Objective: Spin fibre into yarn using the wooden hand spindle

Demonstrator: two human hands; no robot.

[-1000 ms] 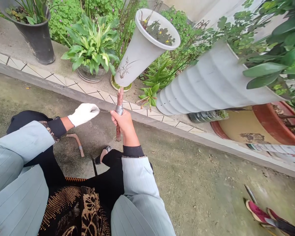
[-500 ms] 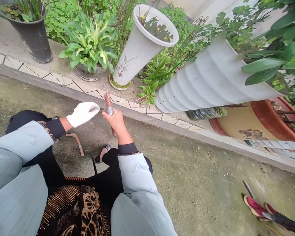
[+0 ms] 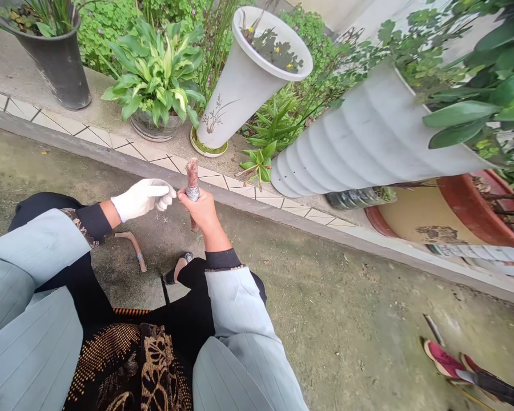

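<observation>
My right hand (image 3: 203, 211), bare, is wrapped round a short reddish-brown stick (image 3: 192, 169) that stands nearly upright. Silvery wire (image 3: 192, 192) is wound in a tight band about the stick, just above my fingers. Close by on the left, my left hand (image 3: 142, 200) wears a white glove, its fingers curled and pinched together. A thin strand seems to run from them toward the stick, and faint loose loops hang below the glove. On the ground beneath lies a bent brown stick (image 3: 133, 245) with a similar grey band near one end.
A tiled ledge (image 3: 167, 164) crosses ahead, carrying a black pot (image 3: 64, 68), a leafy potted plant (image 3: 158, 74), a tall white planter (image 3: 235, 85), a ribbed grey planter (image 3: 351, 131) and a red-rimmed pot (image 3: 420, 211). Another person's pink shoe (image 3: 443, 358) shows at lower right, near a short rod (image 3: 433, 329).
My gloved left hand has turned and drawn slightly left and down, so its curled fingers now show. The stick has tipped a little to the right in my right hand.
</observation>
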